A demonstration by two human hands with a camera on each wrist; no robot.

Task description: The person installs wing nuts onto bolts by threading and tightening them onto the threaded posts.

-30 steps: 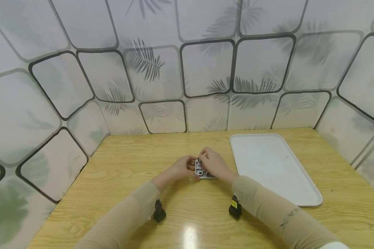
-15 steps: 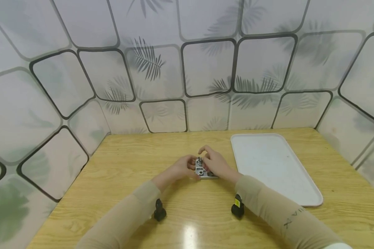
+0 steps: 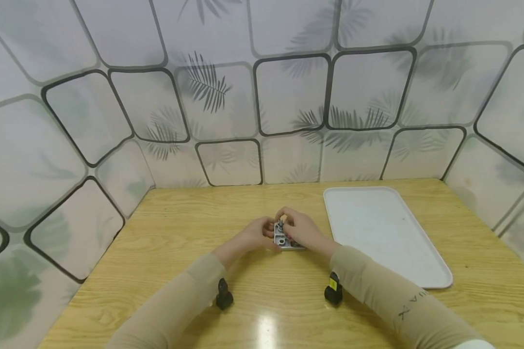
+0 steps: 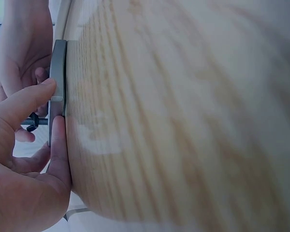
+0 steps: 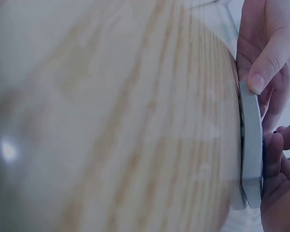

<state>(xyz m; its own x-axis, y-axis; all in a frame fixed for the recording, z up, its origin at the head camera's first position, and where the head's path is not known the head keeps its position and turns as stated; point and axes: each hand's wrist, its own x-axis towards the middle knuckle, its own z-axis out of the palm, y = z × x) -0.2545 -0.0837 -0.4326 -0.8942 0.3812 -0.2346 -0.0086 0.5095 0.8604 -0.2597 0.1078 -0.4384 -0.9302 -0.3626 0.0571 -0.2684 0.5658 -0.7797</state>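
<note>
A grey metal plate with raised round bosses lies on the table. My left hand grips its left edge, the thumb on the near side. Out of the plate's far left part stands a threaded bolt, with a dark wing nut on it in the left wrist view. Over the plate's right side, my right hand has its index finger and thumb curled at the wing nut. The right wrist view shows the plate's grey side edge; the fingers there mostly hide the nut.
A white tray lies to the right of the hands on the wooden table. Black wrist-worn devices hang below both sleeves, one by the left forearm. A patterned curtain encloses the back and sides.
Half a second ago my right index finger was lifted off the bolt; now it is curled back down to it. My left hand and the plate stay nearly still.
</note>
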